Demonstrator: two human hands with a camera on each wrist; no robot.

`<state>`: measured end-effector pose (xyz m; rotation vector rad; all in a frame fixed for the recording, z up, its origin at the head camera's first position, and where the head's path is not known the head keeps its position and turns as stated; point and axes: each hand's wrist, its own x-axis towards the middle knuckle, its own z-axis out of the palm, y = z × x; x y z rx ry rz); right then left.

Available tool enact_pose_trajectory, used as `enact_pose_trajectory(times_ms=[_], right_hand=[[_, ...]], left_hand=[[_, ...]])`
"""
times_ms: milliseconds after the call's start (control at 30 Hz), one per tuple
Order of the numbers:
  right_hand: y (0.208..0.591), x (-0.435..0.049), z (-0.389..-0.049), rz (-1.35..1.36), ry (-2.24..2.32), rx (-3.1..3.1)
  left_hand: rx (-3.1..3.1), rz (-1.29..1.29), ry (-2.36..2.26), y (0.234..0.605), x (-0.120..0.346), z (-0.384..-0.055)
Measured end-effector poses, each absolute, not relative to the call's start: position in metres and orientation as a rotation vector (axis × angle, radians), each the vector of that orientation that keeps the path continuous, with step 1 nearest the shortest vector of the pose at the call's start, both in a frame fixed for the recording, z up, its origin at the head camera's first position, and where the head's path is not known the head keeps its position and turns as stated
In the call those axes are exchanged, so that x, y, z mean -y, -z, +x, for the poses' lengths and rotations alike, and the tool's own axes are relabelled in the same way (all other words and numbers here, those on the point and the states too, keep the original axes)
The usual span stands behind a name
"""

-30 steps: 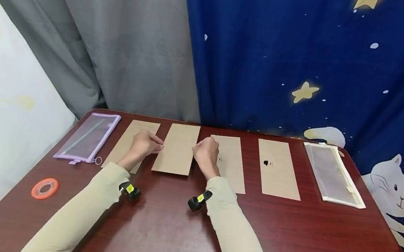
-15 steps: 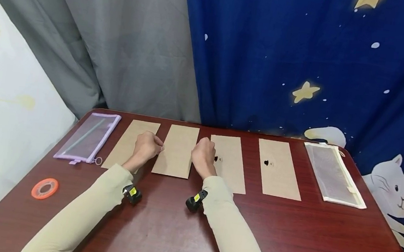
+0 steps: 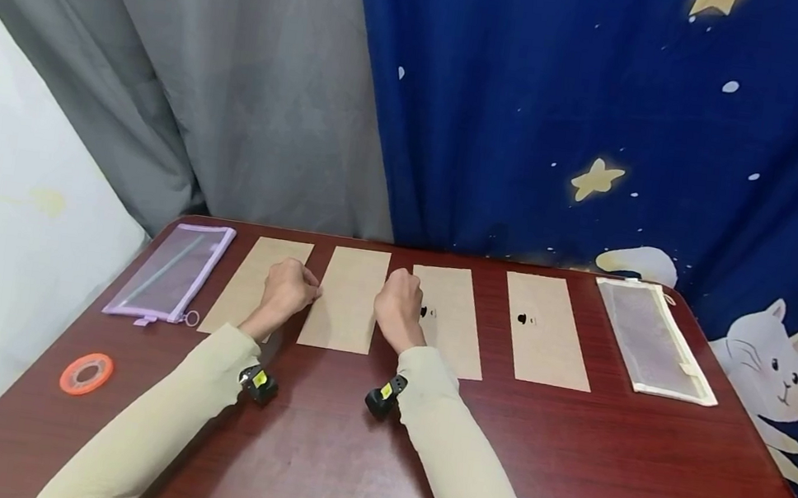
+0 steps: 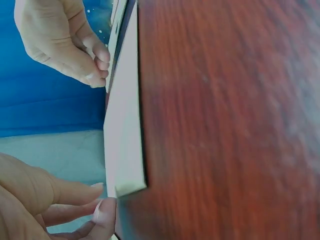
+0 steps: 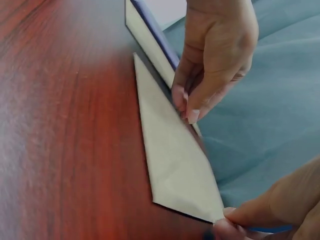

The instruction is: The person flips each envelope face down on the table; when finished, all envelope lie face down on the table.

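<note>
A plain, thin brown kraft-paper booklet (image 3: 344, 300) lies flat on the table, second from the left in a row of similar ones. My left hand (image 3: 286, 292) is at its left long edge, thumb and fingertips brought together there. At the opposite edge, my right hand (image 3: 398, 307) pinches the paper between thumb and fingers. The right wrist view shows the booklet (image 5: 172, 155) between my left hand (image 5: 217, 55) and the fingers of my right hand (image 5: 280, 207). In the left wrist view its near corner lies close to my left hand (image 4: 55, 205).
Another booklet (image 3: 239, 296) lies left. Two printed with a small black hat, a near booklet (image 3: 453, 322) and a farther booklet (image 3: 552, 343), lie right. A purple mesh zip pouch (image 3: 172, 271) and a white mesh zip pouch (image 3: 653, 338) flank them. An orange ring (image 3: 86, 373) lies front left.
The middle booklet was slightly raised at its near end and has come down flat. My right hand moved a little left, uncovering the hat print beside it. My left hand stayed at the left edge.
</note>
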<state>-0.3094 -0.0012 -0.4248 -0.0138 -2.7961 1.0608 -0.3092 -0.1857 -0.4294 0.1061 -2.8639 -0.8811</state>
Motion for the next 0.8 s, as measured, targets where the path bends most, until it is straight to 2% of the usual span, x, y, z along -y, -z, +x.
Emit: enact_pose_trajectory(times_ms=[267, 367, 567, 800], right_hand=[[0.404, -0.038, -0.308, 0.047, -1.220, 2.836], [0.400, -0.060, -0.308, 0.085, -1.291, 2.875], [0.396, -0.102, -0.310, 0.044, -1.761, 2.846], [0.398, -0.150, -0.313, 0.040, -1.941, 2.875]], left_hand=[[2.870, 0.102, 1.025, 0.416, 0.164, -0.302], [2.872, 0.117, 1.327, 0.410, 0.152, -0.301], [2.724, 0.171, 2.119, 0.404, 0.124, -0.299], [2.627, 0.299, 2.464, 0.403, 0.094, -0.300]])
